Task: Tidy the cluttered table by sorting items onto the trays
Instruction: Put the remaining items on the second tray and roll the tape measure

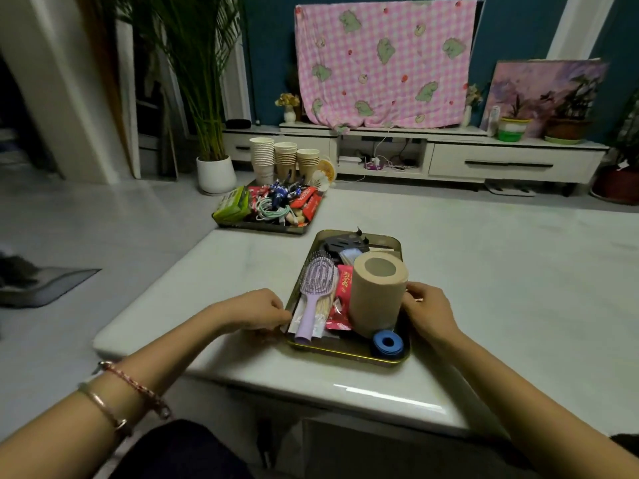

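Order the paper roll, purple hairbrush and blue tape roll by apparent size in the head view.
1. paper roll
2. purple hairbrush, about as long but slimmer
3. blue tape roll, though nearest the camera

Home lounge (TV cabinet (484,157), houseplant (204,81))

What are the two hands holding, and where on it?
The near tray: the left hand grips its left rim, the right hand its right rim, beside the paper roll.

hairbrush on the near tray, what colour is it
Light purple, handle and head alike: the plastic hairbrush lies on the near metal tray, clearest in the head view.
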Available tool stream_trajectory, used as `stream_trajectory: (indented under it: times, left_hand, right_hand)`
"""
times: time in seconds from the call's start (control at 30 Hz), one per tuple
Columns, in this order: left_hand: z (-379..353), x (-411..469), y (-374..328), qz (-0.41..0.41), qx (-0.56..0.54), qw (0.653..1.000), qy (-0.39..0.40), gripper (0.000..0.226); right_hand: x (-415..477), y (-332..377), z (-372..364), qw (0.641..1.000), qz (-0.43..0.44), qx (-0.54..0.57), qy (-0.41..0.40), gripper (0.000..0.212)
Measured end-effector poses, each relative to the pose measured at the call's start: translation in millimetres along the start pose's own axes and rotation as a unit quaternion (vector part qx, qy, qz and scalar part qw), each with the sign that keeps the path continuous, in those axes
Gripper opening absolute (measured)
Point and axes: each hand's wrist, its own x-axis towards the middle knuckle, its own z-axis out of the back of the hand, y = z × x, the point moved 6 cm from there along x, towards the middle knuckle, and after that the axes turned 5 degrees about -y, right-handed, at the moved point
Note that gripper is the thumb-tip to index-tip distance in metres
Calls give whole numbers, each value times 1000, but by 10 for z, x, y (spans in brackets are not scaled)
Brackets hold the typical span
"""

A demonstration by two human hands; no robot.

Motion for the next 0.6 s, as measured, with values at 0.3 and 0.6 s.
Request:
stream_trajectory:
  times: [0.3, 0.6]
  left_hand:
    - [507, -391, 884, 138, 58, 987, 53, 18]
    - [1026, -620, 1631, 117, -1, 964, -240, 10]
  right_hand:
    - [-289, 542, -921, 996, 58, 6, 61, 24]
    - [-295, 946, -1663, 995, 62, 14, 76, 24]
